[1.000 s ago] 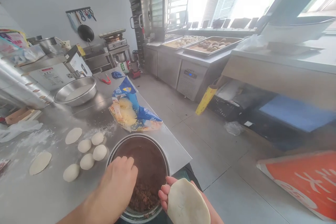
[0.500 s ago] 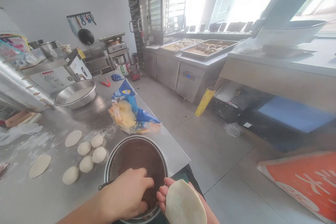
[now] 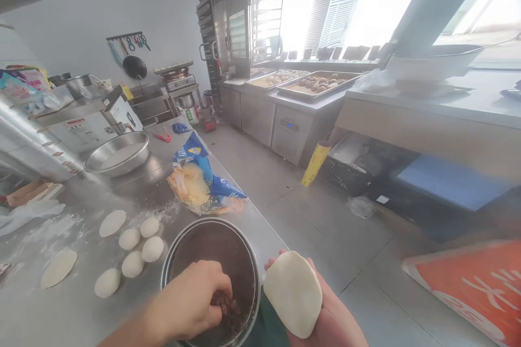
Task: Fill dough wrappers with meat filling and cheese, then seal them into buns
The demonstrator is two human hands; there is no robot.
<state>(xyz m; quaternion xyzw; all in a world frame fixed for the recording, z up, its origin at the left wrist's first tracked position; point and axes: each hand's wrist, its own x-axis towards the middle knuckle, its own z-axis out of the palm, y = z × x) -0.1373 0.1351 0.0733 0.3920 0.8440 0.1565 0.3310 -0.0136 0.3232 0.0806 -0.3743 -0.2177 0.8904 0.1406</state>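
My left hand [image 3: 195,298] reaches into a round metal pot [image 3: 165,265], its fingers closed on a clump of dark brown filling [image 3: 222,299]. More of that crumbly, sticky filling lies lower in the pot. Beside the pot, my right hand [image 3: 334,312] is turned palm up and supports a flat round dough wrapper [image 3: 293,294]. The wrapper hides most of the right fingers; only their tips and the thumb side show. Several dough balls [image 3: 132,264] sit left of the pot, close to two flattened dough rounds, one nearer [image 3: 59,269] and one farther [image 3: 113,223].
Behind the pot lies an opened blue plastic bag [image 3: 195,184] with pale yellow contents. A wide metal basin [image 3: 118,154] stands farther back on the steel table. Trays of shaped pieces [image 3: 321,84] rest on the far counter. An orange sack [image 3: 472,293] is at right.
My right hand has moved slightly right with the wrapper, away from the pot's rim. My left fingers have gathered up a clump of filling that now shows between them. The view has tilted up slightly.
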